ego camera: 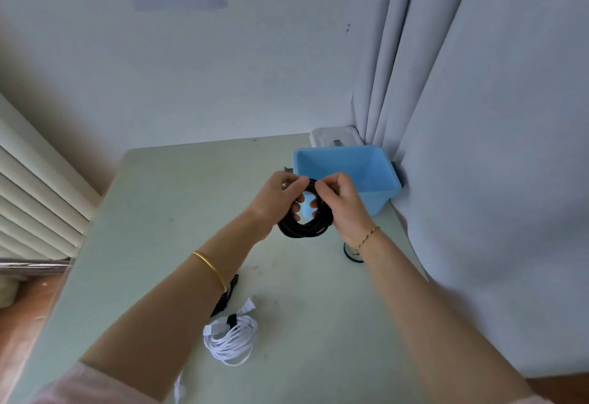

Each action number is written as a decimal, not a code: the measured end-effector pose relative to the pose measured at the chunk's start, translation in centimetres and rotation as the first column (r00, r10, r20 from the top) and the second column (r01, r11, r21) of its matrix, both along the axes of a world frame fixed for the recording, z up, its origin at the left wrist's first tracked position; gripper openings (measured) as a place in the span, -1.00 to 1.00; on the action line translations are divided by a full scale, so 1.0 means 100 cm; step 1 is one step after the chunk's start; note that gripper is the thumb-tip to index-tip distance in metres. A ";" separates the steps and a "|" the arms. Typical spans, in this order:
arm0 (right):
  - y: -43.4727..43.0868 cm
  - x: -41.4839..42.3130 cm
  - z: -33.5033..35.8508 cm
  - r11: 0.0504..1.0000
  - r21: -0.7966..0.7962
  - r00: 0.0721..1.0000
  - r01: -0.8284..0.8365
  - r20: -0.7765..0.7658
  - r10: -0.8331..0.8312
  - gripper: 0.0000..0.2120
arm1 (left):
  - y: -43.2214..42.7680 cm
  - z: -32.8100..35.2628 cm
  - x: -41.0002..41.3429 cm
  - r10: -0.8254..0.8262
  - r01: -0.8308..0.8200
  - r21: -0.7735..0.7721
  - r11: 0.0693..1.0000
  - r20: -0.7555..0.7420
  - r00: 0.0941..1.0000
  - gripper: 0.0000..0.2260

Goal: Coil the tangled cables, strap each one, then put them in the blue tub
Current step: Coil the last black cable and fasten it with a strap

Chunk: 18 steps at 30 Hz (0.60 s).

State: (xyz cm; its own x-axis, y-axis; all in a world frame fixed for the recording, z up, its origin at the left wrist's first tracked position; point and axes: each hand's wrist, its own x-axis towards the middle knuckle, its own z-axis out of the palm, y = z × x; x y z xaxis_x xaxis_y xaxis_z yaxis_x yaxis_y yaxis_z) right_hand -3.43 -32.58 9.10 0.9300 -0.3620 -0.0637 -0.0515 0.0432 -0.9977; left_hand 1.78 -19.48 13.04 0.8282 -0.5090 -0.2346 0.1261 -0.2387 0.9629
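Observation:
A coiled black cable (302,228) hangs in the air over the table, just in front of the blue tub (379,193). My left hand (277,196) grips the coil's left side, fingers through its middle. My right hand (341,199) pinches the top of the coil with thumb and forefinger. A white cable (231,338), coiled and bound with a black strap, lies on the table near me. The tub's inside looks empty as far as it shows.
Black straps (226,296) lie beside my left forearm, and a small black loop (350,252) lies under my right wrist. A white box (334,137) sits behind the tub. Curtains (478,116) hang at the right, a radiator (38,199) at the left.

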 end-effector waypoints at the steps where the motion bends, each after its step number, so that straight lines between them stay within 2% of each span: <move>1: -0.003 0.000 -0.002 1.000 0.029 1.000 -0.007 -0.007 0.007 -0.90 | -0.005 -0.002 -0.001 0.002 -0.002 0.008 1.000 0.024 1.000 -0.87; 4: -0.023 0.003 -0.016 0.981 0.195 0.997 -0.026 -0.066 0.039 -0.79 | -0.016 -0.012 0.006 0.020 -0.021 0.043 0.999 0.020 1.000 -0.85; 5: -0.031 0.002 -0.024 0.975 0.220 0.994 0.015 -0.111 0.010 -0.74 | -0.016 -0.015 0.009 0.022 -0.023 0.053 0.998 0.019 1.000 -0.86; 6: -0.040 0.000 -0.038 0.980 0.180 0.983 0.082 -0.179 -0.050 -0.73 | -0.017 -0.019 0.012 0.020 -0.021 0.063 0.998 0.019 1.000 -0.86; 7: -0.047 -0.001 -0.053 0.989 0.046 0.957 0.143 -0.261 -0.127 -0.77 | -0.018 -0.022 0.015 0.019 -0.021 0.073 0.997 0.020 1.000 -0.87; 8: -0.055 -0.002 -0.072 0.977 -0.166 0.924 0.131 -0.337 -0.181 -0.81 | -0.018 -0.026 0.018 0.022 -0.024 0.082 0.996 0.014 1.000 -0.88; 10: -0.062 -0.004 -0.108 0.845 -0.521 0.844 -0.120 -0.502 -0.189 -0.77 | -0.017 -0.032 0.023 0.035 -0.034 0.089 0.995 -0.013 0.999 -0.93; 11: -0.062 -0.003 -0.126 0.762 -0.598 0.798 -0.248 -0.572 -0.189 -0.72 | -0.017 -0.035 0.025 0.043 -0.040 0.093 0.995 -0.028 0.999 -0.93; 13: -0.056 -0.005 -0.149 0.626 -0.677 0.749 -0.388 -0.627 -0.213 -0.69 | -0.014 -0.039 0.029 0.056 -0.050 0.096 0.994 -0.053 0.997 -0.93; 15: -0.048 -0.005 -0.155 0.523 -0.741 0.732 -0.420 -0.618 -0.287 -0.90 | -0.011 -0.041 0.032 0.065 -0.058 0.089 0.994 -0.077 0.995 -0.93; 16: -0.045 -0.005 -0.157 0.491 -0.757 0.722 -0.431 -0.616 -0.316 -0.93 | -0.009 -0.042 0.033 0.071 -0.063 0.088 0.994 -0.090 0.993 -0.93; 18: -0.041 -0.009 -0.158 0.428 -0.773 0.721 -0.468 -0.614 -0.321 -0.83 | -0.005 -0.043 0.034 0.077 -0.068 0.086 0.994 -0.105 0.992 -0.93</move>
